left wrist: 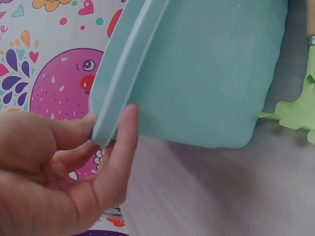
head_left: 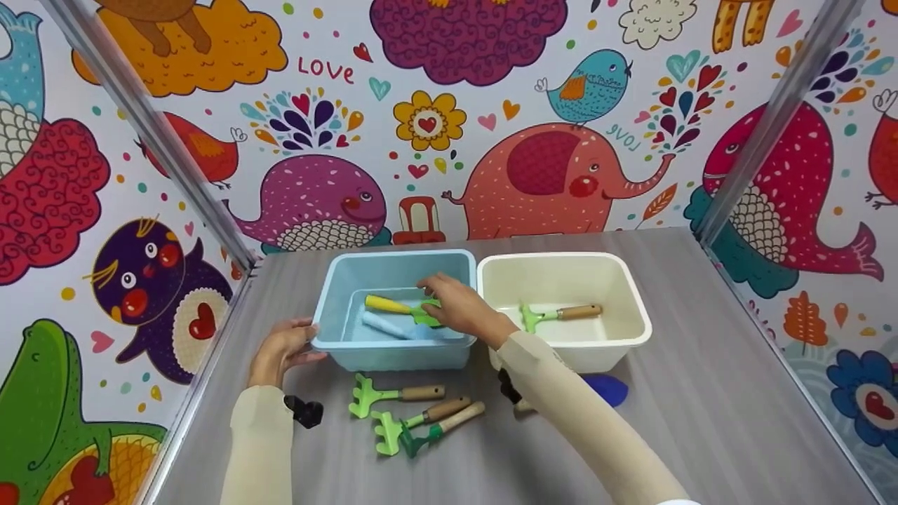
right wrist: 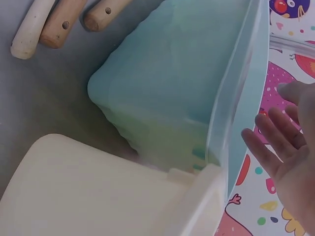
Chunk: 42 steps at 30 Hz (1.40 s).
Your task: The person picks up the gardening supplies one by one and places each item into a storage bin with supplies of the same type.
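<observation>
My left hand (head_left: 280,347) pinches the front left corner of a light blue plastic bin (head_left: 400,356), thumb and fingers on either side of the rim (left wrist: 129,64). Over the right part of that bin hovers my right hand (head_left: 459,305), its fingers (right wrist: 275,140) loosely spread with nothing between them. Below it lies a yellow-handled garden tool (head_left: 386,304) with a green head, partly hidden by the hand. Beside this tool is a light blue one (head_left: 389,326). A small green rake (head_left: 561,313) with a wooden handle lies in the cream bin (head_left: 635,308) to the right.
In front of the blue bin lie two light green hand rakes (head_left: 361,398) with wooden handles and a dark green tool (head_left: 421,440). A blue-bladed trowel (head_left: 607,389) lies partly under the right forearm. Patterned panels (head_left: 435,175) enclose the grey table (head_left: 673,421).
</observation>
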Available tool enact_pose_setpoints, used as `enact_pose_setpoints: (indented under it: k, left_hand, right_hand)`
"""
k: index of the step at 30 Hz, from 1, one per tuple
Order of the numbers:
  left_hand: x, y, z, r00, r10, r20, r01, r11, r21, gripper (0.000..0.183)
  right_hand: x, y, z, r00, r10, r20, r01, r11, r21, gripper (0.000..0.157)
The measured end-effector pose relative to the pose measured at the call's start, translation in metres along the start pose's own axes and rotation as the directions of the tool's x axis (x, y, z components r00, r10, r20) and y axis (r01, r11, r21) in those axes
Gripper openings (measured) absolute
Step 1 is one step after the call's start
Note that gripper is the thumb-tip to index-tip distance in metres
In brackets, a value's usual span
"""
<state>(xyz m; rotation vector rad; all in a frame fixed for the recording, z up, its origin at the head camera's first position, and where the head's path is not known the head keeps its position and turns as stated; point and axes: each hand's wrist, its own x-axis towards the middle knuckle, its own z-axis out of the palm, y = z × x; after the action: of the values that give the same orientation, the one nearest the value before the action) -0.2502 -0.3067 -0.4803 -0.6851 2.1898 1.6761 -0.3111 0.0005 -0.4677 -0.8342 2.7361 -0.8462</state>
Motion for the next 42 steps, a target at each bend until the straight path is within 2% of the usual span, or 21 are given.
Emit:
enact_pose_setpoints:
  k: [6,12,16,21,28,36,42]
  left_hand:
    - [0.001,-0.001,0.000,1.000,-0.001,-0.003,0.001,1.000,0.001,0.053]
    - [0.001,0.000,0.000,1.000,-0.009,-0.005,0.009,1.000,0.002,0.052]
    - [0.001,0.000,0.000,1.000,-0.007,-0.015,0.007,1.000,-0.006,0.051]
    - [-0.001,-0.001,-0.001,1.000,-0.003,-0.010,0.003,1.000,-0.001,0.054]
    - [-0.001,0.000,-0.002,1.000,-0.016,-0.015,0.016,1.000,-0.001,0.053]
    - [-0.002,0.000,-0.002,1.000,-0.020,-0.017,0.019,1.000,-0.012,0.053]
    - [-0.003,0.001,-0.001,1.000,-0.022,-0.018,0.022,1.000,-0.005,0.053]
  right_hand:
    - [-0.008,0.006,0.000,0.986,-0.055,-0.157,0.062,0.997,0.041,0.031]
    - [-0.017,0.009,-0.002,0.943,-0.074,-0.325,0.075,0.997,-0.008,0.023]
    - [-0.023,0.008,-0.006,0.914,-0.097,-0.395,0.097,0.995,-0.020,0.022]
    - [-0.032,0.006,-0.011,0.889,-0.144,-0.435,0.148,0.989,-0.026,0.022]
    - [-0.047,0.000,-0.021,0.873,-0.141,-0.468,0.179,0.983,0.038,0.021]
    - [-0.065,-0.004,-0.025,0.869,-0.120,-0.479,0.192,0.976,0.103,0.023]
    - [-0.077,-0.006,-0.024,0.879,-0.132,-0.459,0.213,0.969,0.129,0.024]
